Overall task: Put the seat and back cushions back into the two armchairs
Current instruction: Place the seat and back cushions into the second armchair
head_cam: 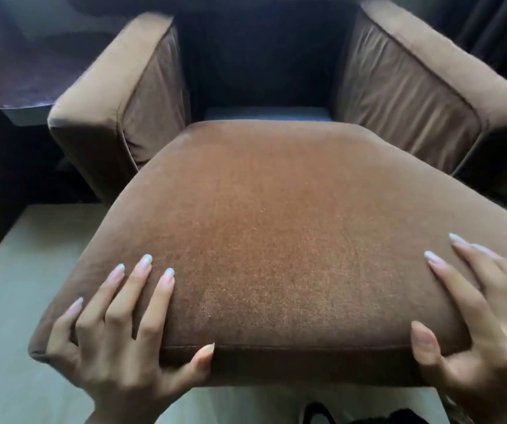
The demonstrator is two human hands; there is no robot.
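A brown seat cushion point(276, 240) fills the middle of the frame, its far edge between the arms of the brown armchair point(108, 96) at the top. The left hand point(117, 328) at lower left and the right hand point(491, 325) at lower right grip its near edge, fingers point(142, 286) spread on top, thumbs on the front face. Pale floor point(10, 301) lies below.

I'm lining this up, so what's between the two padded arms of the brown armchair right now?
In the head view, the far end of the brown fabric seat cushion lies between the armrests, with bare pale seat base showing behind it.
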